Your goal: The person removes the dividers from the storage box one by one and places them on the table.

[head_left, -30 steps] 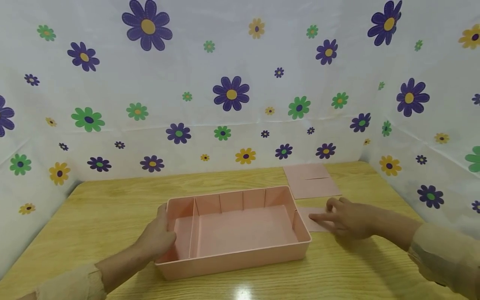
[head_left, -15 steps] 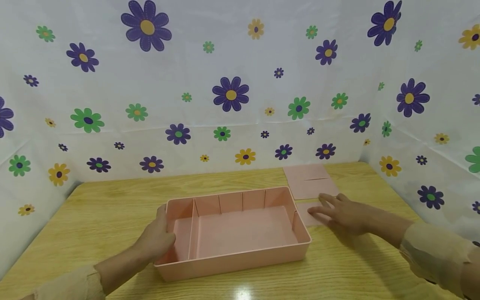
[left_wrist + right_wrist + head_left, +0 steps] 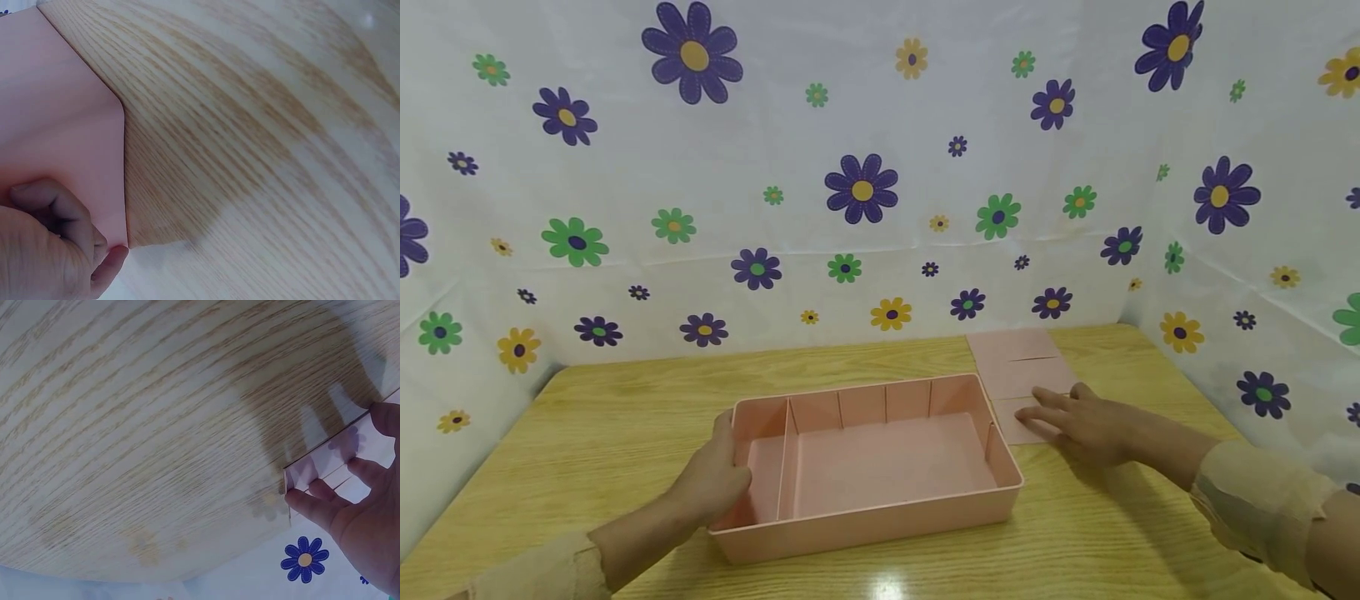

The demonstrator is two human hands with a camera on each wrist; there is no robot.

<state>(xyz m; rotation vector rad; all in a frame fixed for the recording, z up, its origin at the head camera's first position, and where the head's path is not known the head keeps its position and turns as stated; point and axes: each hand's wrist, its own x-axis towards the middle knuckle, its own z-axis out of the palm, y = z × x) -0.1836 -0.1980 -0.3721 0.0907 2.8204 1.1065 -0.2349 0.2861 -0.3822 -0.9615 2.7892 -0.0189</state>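
Note:
A shallow pink tray (image 3: 880, 529) stands on the table, one divider (image 3: 787, 458) set across its left part. My left hand (image 3: 711, 475) grips the tray's left wall, thumb inside; in the left wrist view that hand (image 3: 50, 250) shows curled against the tray's pink wall (image 3: 75, 125). Right of the tray, a flat pink piece (image 3: 1011, 429) lies on the table. My right hand (image 3: 1093, 425) rests on it with spread, fairly straight fingers and covers its right part. The right wrist view shows the fingertips (image 3: 300, 503) touching the pink piece (image 3: 325, 456).
Behind that piece lies a larger pink flat area (image 3: 1018, 379) with a short dark line across it; I cannot tell how many pieces form it. A flower-printed white cloth (image 3: 790, 208) rises behind the wooden table (image 3: 625, 417) and along its sides.
My right hand has slid the near flat pink piece away from me, up against the pink area behind it. My fingers have spread out more. The left hand and the tray have stayed in place.

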